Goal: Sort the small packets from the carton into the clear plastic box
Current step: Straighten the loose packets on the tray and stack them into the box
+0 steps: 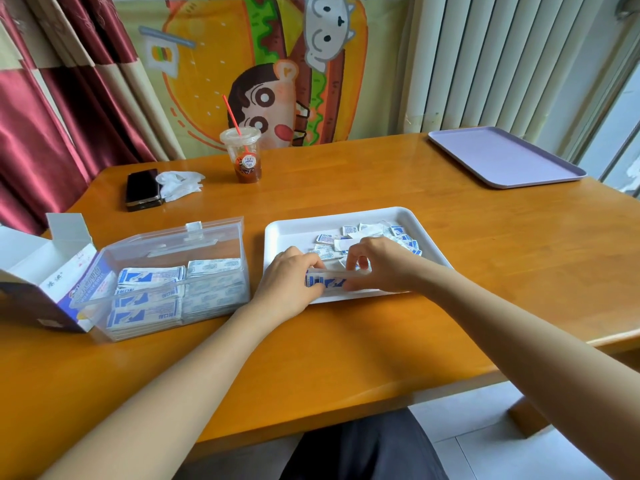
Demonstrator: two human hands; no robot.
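Note:
A white tray (291,230) in the middle of the table holds several loose blue-and-white packets (398,235). Over its front edge, my left hand (287,275) and my right hand (379,263) grip a stack of packets (327,282) from both ends. To the left stands the clear plastic box (207,237), lid up, with rows of packets (149,299) stacked inside. The open carton (41,271) lies against the box's left side.
A drink cup with a red straw (244,157), a black phone (142,190) and a crumpled tissue (180,183) sit at the back left. A lilac tray (502,157) lies at the back right. The table's front edge runs just below my forearms.

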